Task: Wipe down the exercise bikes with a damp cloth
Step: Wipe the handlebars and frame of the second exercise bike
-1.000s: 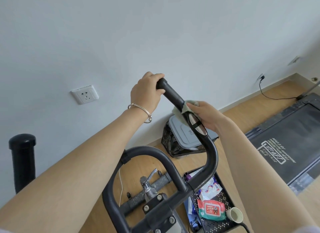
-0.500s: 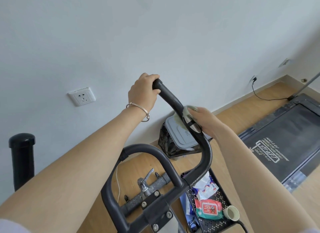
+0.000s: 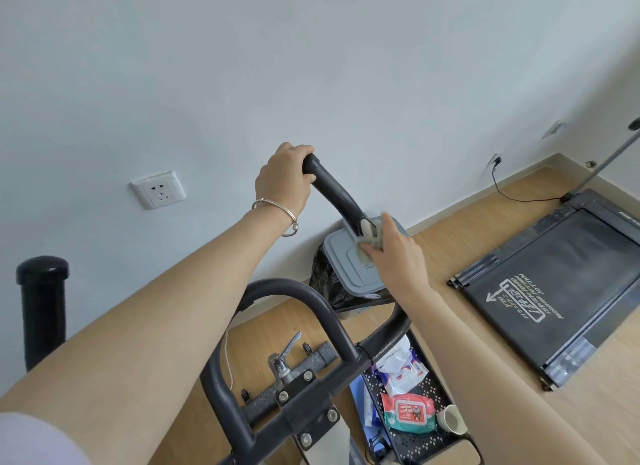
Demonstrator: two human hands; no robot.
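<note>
Most of cloth [image 3: 373, 238] under right hand [image 3: 394, 258]

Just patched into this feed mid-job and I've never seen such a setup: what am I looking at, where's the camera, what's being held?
No robot here: one camera on a person's head looks down over their two bare arms. The black curved tube is an exercise bike's handlebar. The left hand grips its end. The right hand holds a pale cloth against the bar lower down. On the wooden floor below stand a grey-lidded bin, a black tray holding a wipes pack and a cup, and a treadmill to the right.
</note>
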